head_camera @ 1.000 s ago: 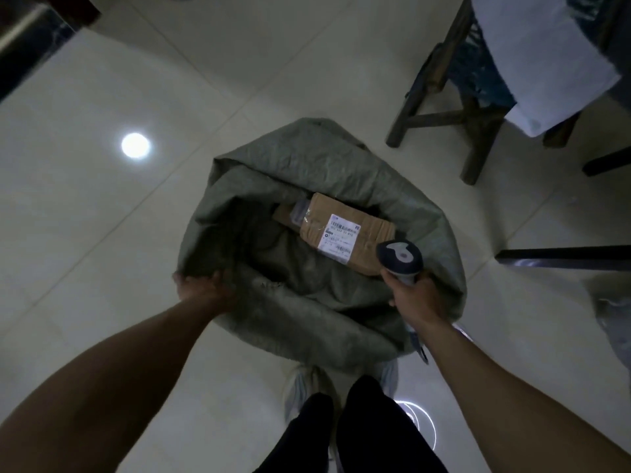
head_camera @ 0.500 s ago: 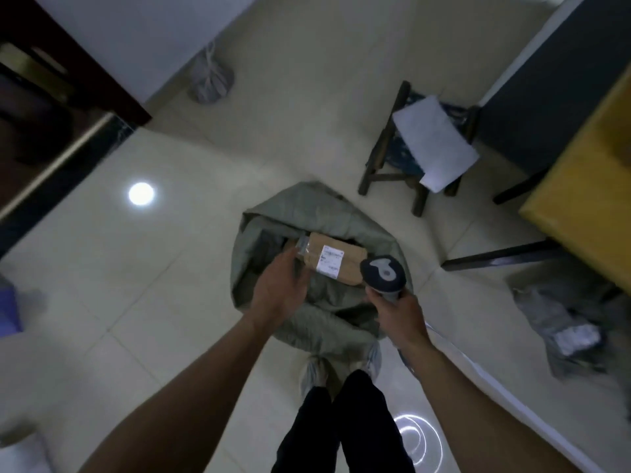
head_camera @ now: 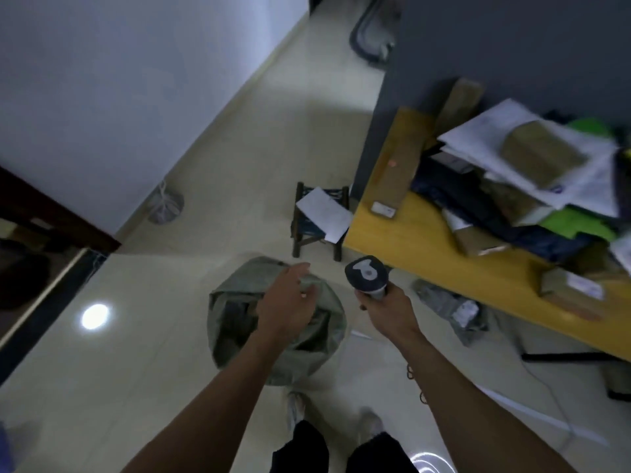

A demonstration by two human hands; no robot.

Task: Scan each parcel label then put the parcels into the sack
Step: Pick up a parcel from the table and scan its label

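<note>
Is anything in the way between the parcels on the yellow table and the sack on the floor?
Nothing fixed. Between the parcels on the yellow table and the sack, only your right hand holding the scanner sits in the gap, and your left hand is over the sack's mouth.

Dim scene, bowed by the wide lens; glare is mirrored on the floor [head_camera: 143, 370], lower left; parcels [head_camera: 543, 155], right, are blurred.

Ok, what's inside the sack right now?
Only dark folds show inside the sack. The left hand is over much of its mouth, so whatever lies beneath it is hidden.
</note>
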